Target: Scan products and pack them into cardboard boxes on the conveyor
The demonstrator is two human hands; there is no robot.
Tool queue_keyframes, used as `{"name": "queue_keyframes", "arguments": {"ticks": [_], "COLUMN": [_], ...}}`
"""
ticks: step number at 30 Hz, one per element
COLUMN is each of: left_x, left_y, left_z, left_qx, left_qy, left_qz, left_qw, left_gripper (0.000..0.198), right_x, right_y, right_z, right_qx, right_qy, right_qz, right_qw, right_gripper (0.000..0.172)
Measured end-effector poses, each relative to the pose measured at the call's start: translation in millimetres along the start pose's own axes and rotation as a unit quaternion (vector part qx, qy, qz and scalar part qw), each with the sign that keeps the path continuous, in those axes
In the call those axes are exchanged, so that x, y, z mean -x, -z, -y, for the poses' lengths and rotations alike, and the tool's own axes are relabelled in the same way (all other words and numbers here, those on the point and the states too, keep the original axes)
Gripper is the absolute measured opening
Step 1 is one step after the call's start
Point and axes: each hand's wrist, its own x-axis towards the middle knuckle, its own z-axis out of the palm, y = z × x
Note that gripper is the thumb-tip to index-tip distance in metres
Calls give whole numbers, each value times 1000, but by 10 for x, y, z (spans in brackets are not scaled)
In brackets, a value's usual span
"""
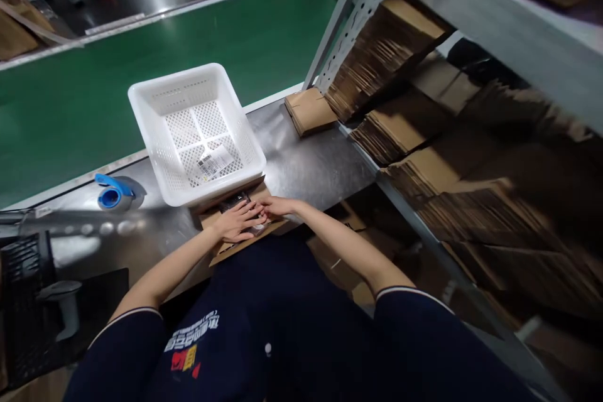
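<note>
An open cardboard box (pixel 221 256) lies at the front edge of the metal table, close against my body. Inside it is a small dark item in shiny, see-through wrapping (pixel 235 200), partly covered by my hands. My left hand (pixel 237 222) rests flat on the wrapped item with its fingers spread. At the item's right end is my right hand (pixel 273 206), its fingers curled and pressed together beside my left fingertips. What those right fingers pinch is hidden.
Just beyond the box stands a white plastic basket (pixel 257 160) with a labelled packet (pixel 215 162) in it. A blue tape dispenser (pixel 113 195), a scanner (pixel 66 308) and a keyboard (pixel 21 260) are left. Flattened cartons (pixel 400 125) fill the right shelf; a green conveyor (pixel 70 100) runs behind.
</note>
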Motion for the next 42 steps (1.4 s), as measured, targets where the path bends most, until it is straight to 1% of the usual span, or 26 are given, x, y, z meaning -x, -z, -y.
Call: {"name": "queue_keyframes", "arguments": {"ticks": [1, 3, 4, 5, 6, 7, 8, 9, 10, 11, 12, 14, 16, 19, 21, 23, 26, 29, 31, 32, 34, 36, 37, 39, 40, 42], "left_x": [-21, -12, 0, 9, 13, 12, 8, 5, 4, 8, 16, 46, 88, 163, 215, 258, 310, 411, 513, 558, 594, 526, 460, 306, 239, 153], "left_y": [4, -10, -22, -33, -42, -50, -56, -59, -60, -60, -58, -54, -50, -62, -97, -158, -266, -314, -277, -238, -133, -22, 23, 80, 90, 75], "left_z": [-5, -10, -5, 4, 15, 25, 33, 37, 37, 33, 26, 5, -26, -95, -149, -195, -244, -294, -319, -318, -270, -163, -99, 10, 43, 50], "left_qx": [0, 3, 6, 9, 11, 13, 14, 14, 14, 15, 17, 23, 28, 23, 8, -12, -40, -38, -5, 17, 50, 58, 57, 57, 61, 63], "left_qy": [5, 11, 12, 12, 13, 15, 19, 22, 24, 23, 19, 8, 4, -4, 0, 29, 68, 46, 44, 66, 150, 243, 276, 324, 340, 366], "left_qz": [3, 11, 16, 22, 26, 30, 32, 33, 33, 30, 26, 18, 11, 6, -1, -18, -55, -86, -89, -87, -82, -88, -88, -79, -70, -57], "left_qw": [1000, 1000, 1000, 1000, 1000, 999, 999, 999, 999, 999, 999, 1000, 1000, 1000, 1000, 999, 995, 995, 995, 994, 984, 964, 955, 941, 936, 927], "left_gripper": [66, 63, 61, 59, 58, 58, 57, 57, 57, 58, 59, 63, 65, 64, 62, 61, 56, 52, 52, 52, 52, 54, 55, 60, 65, 72], "right_x": [66, 180, 213, 222, 207, 170, 118, 57, -2, -52, -87, -110, -93, -85, -118, -164, -212, -218, -215, -216, -228, -250, -262, -281, -289, -311], "right_y": [71, 228, 302, 363, 409, 434, 440, 428, 401, 365, 325, 253, 214, 206, 189, 143, 49, -23, -64, -87, -135, -165, -165, -123, -85, -3], "right_z": [-8, -2, 21, 61, 118, 191, 272, 356, 434, 500, 551, 604, 617, 614, 592, 526, 332, 104, -3, -34, -51, -15, 17, 91, 128, 188], "right_qx": [28, 96, 117, 140, 172, 211, 253, 295, 332, 358, 377, 398, 408, 428, 442, 450, 441, 427, 421, 420, 424, 426, 422, 402, 384, 333], "right_qy": [-16, -49, -46, -22, 20, 74, 126, 165, 185, 187, 179, 167, 166, 175, 192, 202, 217, 254, 259, 253, 229, 195, 177, 144, 135, 132], "right_qz": [-29, -122, -170, -203, -216, -207, -179, -148, -124, -113, -117, -141, -152, -130, -96, -55, -6, 5, -1, -3, -6, -12, -15, -5, 11, 37], "right_qw": [999, 987, 977, 969, 961, 952, 942, 930, 917, 908, 901, 891, 885, 877, 871, 868, 871, 868, 870, 872, 876, 884, 889, 904, 913, 933], "right_gripper": [27, 33, 38, 41, 43, 43, 42, 39, 36, 34, 33, 34, 34, 34, 37, 41, 45, 50, 51, 51, 50, 50, 49, 45, 42, 38]}}
